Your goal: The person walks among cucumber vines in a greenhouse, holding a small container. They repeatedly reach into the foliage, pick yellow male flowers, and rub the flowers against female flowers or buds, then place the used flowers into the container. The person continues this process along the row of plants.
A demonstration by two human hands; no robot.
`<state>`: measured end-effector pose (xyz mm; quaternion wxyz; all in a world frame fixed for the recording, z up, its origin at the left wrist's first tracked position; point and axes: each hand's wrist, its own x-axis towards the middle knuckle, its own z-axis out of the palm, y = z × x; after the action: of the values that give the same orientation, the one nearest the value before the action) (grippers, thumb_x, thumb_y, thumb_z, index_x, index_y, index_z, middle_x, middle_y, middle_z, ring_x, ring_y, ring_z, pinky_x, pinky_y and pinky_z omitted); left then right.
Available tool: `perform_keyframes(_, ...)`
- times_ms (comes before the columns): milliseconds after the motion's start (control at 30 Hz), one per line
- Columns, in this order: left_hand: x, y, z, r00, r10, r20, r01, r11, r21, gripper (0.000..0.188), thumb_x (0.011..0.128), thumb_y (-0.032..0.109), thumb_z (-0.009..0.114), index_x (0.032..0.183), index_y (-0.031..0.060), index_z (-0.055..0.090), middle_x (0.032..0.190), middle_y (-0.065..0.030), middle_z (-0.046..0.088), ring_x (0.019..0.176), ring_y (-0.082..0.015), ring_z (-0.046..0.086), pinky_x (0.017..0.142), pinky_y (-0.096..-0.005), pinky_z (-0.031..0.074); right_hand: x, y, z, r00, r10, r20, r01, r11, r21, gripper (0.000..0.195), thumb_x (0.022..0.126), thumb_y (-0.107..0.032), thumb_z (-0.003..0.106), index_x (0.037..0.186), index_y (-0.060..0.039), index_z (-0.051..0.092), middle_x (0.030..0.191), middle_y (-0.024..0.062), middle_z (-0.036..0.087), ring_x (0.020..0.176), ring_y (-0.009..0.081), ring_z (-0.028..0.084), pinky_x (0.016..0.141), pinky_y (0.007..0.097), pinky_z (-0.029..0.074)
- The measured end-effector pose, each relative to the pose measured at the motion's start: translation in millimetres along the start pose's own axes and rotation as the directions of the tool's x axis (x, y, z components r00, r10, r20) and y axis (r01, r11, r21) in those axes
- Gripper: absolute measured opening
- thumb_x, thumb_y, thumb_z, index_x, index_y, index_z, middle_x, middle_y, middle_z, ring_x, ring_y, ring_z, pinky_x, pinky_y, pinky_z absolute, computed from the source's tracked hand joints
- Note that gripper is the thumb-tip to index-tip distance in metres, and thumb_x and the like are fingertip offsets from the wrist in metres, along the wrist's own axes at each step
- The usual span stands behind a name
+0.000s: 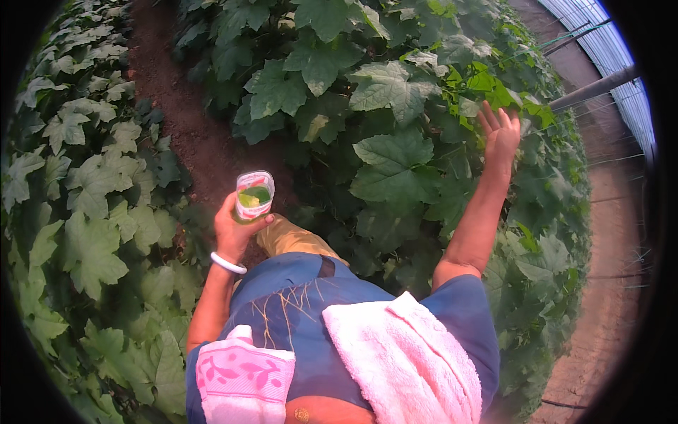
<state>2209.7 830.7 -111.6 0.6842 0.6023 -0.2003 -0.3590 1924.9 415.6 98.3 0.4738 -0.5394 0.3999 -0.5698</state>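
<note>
My left hand (pixel 237 222) is closed around a small clear plastic container (pixel 255 197) with red and white printing. Green and yellow matter shows inside it, too small to name. A white bangle (pixel 228 263) circles my left wrist. Raised at the upper right, my right hand (pixel 500 127) has its fingers spread and touches or nearly touches bright green leaves (pixel 495 90) of a climbing vine. Nothing is visible in that palm; the leaves partly cover its fingertips.
Dense broad-leaved vines (pixel 394 164) stand ahead and to the right, more plants (pixel 95 185) to the left. A bare soil path (pixel 183 127) runs between them. A metal pole (pixel 593 90) and thin wires cross at the upper right. A pink towel (pixel 402 355) hangs over my blue shirt.
</note>
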Motion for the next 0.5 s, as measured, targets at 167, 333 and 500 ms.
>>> perform_keyframes(167,71.9,24.4,-25.9,1.000,0.023,-0.005,-0.024,0.999,-0.029,0.062,0.069,0.005,0.095,0.124,0.0024,0.064,0.110,-0.0015,0.071,0.100,-0.0105,0.066,0.093,-0.0287,0.053,-59.7,37.6,73.3,0.987,-0.142,0.068,0.142,0.990,0.018,0.043,0.103,-0.003,0.054,0.145,-0.0016,0.043,0.142,0.0155,0.053,0.107,0.0240,0.069,0.090,0.0374,0.059)
perform_keyframes(333,150.8,49.6,-51.0,0.998,0.041,-0.040,-0.036,0.993,0.109,0.063,0.069,0.008,0.096,0.123,0.0025,0.065,0.108,-0.0014,0.072,0.098,-0.0101,0.066,0.091,-0.0278,0.054,-74.4,127.0,200.6,0.917,0.106,0.384,-0.128,0.991,0.032,0.041,0.102,-0.005,0.058,0.142,-0.0047,0.051,0.135,0.0128,0.060,0.106,0.0191,0.068,0.089,0.0315,0.056)
perform_keyframes(500,196.0,79.9,-75.6,0.991,0.059,-0.117,-0.053,0.997,0.057,0.063,0.068,0.006,0.096,0.123,0.0022,0.065,0.109,-0.0026,0.072,0.098,-0.0112,0.068,0.091,-0.0281,0.055,-47.6,157.4,344.9,0.754,0.104,0.649,-0.178,0.983,0.050,0.058,0.100,-0.012,0.064,0.152,-0.0069,0.041,0.146,0.0122,0.054,0.123,0.0214,0.062,0.103,0.0358,0.051)
